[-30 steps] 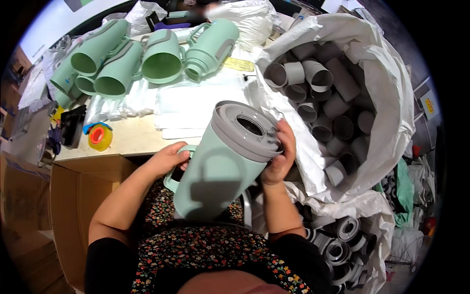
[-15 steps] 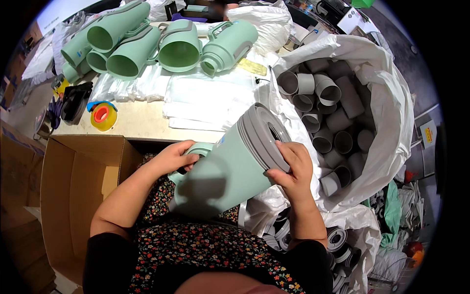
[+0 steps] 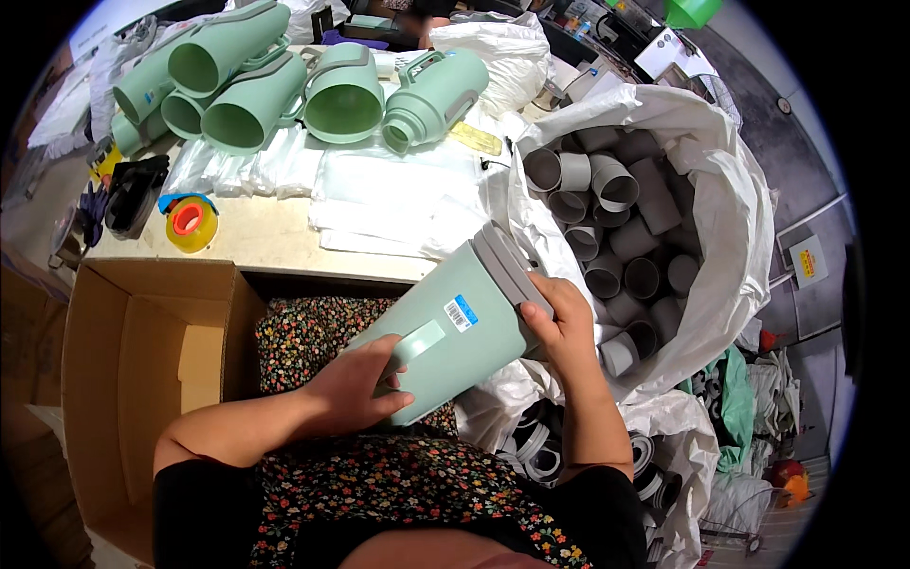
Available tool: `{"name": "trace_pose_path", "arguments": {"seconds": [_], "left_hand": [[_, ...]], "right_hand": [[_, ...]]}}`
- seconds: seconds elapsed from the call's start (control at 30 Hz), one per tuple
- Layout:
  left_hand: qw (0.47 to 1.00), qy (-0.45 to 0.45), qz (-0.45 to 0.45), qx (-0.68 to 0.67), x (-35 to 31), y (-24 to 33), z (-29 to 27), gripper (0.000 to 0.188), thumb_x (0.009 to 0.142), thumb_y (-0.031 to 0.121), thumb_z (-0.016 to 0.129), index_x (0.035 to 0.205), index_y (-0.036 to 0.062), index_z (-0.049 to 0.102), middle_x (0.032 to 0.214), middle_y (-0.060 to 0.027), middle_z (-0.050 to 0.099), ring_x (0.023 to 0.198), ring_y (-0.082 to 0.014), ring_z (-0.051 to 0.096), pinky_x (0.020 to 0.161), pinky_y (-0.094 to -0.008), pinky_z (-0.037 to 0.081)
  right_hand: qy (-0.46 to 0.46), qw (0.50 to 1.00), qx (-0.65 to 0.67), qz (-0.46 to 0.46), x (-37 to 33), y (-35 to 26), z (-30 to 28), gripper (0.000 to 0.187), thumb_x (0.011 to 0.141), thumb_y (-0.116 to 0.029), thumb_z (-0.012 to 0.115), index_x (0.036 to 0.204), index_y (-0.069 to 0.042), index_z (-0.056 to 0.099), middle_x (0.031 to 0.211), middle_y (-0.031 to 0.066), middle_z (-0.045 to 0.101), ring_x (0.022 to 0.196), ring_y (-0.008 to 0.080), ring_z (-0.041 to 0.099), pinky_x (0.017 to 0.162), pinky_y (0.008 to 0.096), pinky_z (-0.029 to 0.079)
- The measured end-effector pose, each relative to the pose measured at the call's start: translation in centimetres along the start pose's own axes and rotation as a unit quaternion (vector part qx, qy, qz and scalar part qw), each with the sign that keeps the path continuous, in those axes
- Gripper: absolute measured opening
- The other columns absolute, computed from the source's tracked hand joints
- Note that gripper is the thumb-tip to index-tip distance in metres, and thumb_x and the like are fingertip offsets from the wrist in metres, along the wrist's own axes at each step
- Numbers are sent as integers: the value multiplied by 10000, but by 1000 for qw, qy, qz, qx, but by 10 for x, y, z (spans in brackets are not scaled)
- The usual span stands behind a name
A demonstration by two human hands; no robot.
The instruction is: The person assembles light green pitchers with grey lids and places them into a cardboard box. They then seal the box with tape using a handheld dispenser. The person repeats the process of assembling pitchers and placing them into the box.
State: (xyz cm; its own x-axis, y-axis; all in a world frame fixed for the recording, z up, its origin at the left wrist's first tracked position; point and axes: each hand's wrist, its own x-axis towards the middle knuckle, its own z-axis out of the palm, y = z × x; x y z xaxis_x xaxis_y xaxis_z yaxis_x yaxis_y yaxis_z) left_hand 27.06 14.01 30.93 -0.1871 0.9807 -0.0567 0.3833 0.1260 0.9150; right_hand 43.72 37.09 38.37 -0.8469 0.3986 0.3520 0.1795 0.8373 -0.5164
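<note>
A large mint-green jug (image 3: 474,351) lies tilted across my lap, its grey ringed end (image 3: 502,264) pointing up and to the right. My left hand (image 3: 355,384) is closed round the pale green handle (image 3: 423,341), which faces me. At the grey end, my right hand (image 3: 561,318) grips the rim with the thumb on the near side and the fingers on top. A blue and white barcode sticker (image 3: 461,313) shows on the jug's side above the handle. The jug's lower end is partly hidden by my left hand.
Several green jug bodies (image 3: 346,104) lie on the table behind plastic bags (image 3: 398,190). Orange-and-yellow tape (image 3: 192,224) sits at the left. An open cardboard box (image 3: 152,284) stands left. A white sack (image 3: 730,275) holds grey cups (image 3: 656,194); another sack (image 3: 692,436) holds grey-black ringed parts.
The jug has been turned about its length, so its handle and sticker now face me. My left hand has shifted down and right with the handle; my right hand stays at the grey end.
</note>
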Motion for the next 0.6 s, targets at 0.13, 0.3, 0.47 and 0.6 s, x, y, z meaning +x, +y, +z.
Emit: {"name": "trace_pose_path", "arguments": {"seconds": [0.13,0.3,0.47,0.6], "left_hand": [[997,-31,0,72,-10,6,-8,502,795,303,635,1151,21,419,927,-194,590,872,-337,595,759,-400,467],[992,-40,-12,118,-15,15,-2,399,806,307,617,1055,28,478,884,-192,586,834,-360,583,708,-422,456],[987,-27,77,138,-6,0,15,325,813,291,598,998,36,520,855,-163,584,800,-364,569,668,-435,443],[982,-1,100,162,-4,2,11,328,805,294,604,985,29,532,852,-154,583,793,-355,568,676,-424,450]], "right_hand": [[-103,991,47,-65,13,18,-20,451,838,-406,543,1045,-12,617,947,150,628,924,282,578,848,345,425],[99,982,155,-36,92,20,-62,572,969,-407,252,889,7,637,942,96,630,898,180,562,872,308,385],[-203,953,218,53,71,24,28,608,967,-436,249,884,26,636,899,98,644,894,183,570,885,317,386],[-55,961,267,46,87,27,9,592,974,-391,242,890,41,638,919,131,648,913,208,581,898,329,393]]}}
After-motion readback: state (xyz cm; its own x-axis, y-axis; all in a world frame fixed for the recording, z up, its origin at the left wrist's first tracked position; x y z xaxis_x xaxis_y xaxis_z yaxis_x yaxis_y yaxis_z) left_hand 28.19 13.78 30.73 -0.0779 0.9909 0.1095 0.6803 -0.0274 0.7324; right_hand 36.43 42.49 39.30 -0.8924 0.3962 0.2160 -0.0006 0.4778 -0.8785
